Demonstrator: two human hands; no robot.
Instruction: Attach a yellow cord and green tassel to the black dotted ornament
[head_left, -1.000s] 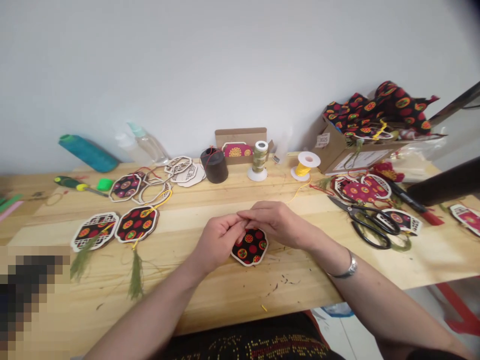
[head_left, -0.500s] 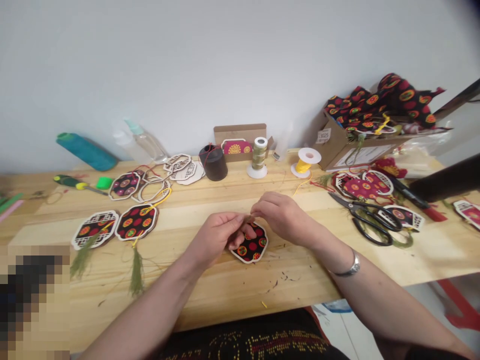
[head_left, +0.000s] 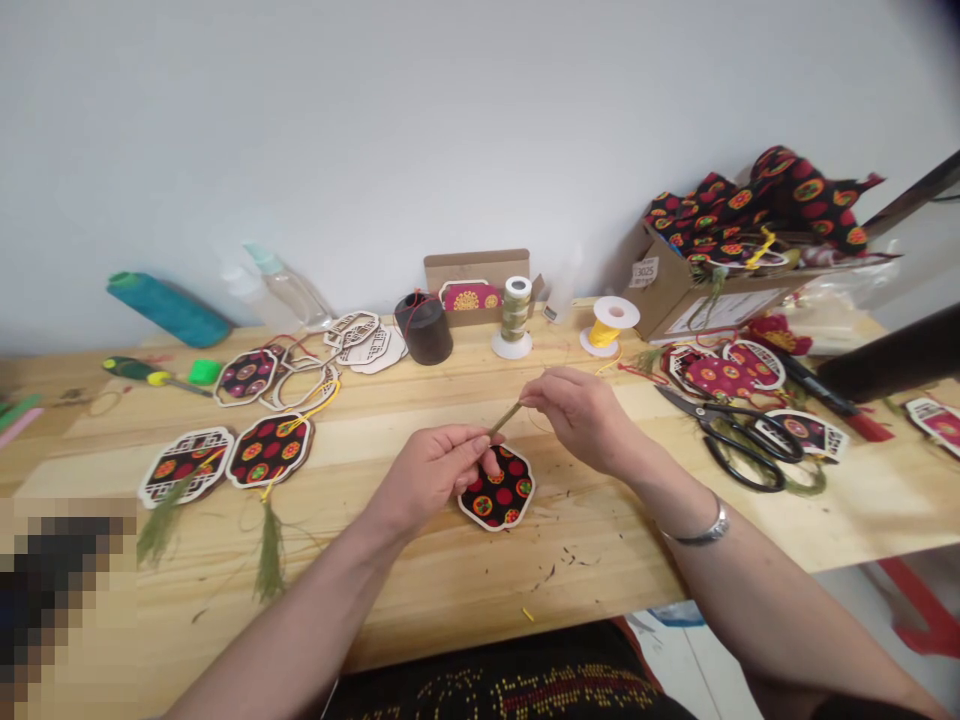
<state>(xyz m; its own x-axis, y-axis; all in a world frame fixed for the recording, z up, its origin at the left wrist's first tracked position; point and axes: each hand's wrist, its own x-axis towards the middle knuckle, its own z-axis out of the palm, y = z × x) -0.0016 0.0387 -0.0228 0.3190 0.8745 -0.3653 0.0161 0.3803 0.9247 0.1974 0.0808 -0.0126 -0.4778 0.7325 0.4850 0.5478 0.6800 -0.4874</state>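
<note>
A short, thin length of olive-green thread (head_left: pixel 505 418) is stretched between my two hands, slanting up to the right. My left hand (head_left: pixel 439 462) pinches its lower end between thumb and forefinger. At the upper end, the fingertips of my right hand (head_left: pixel 574 412) are closed on it. Under my left fingers lies a black ornament (head_left: pixel 499 495) with a red and orange pattern and a pale scalloped rim, flat on the table and partly covered by the hand.
Black scissors (head_left: pixel 750 440) lie to the right near several ornaments. Along the back stand a black spool (head_left: pixel 424 330), a green thread spool (head_left: pixel 516 318), a yellow cord spool (head_left: pixel 611 325) and a cardboard box (head_left: pixel 660 290) with fabric. Two tasselled ornaments (head_left: pixel 270 450) are on the left.
My right hand has moved up and right, away from my left hand. The olive-green thread now shows stretched between them; the left hand has barely moved.
</note>
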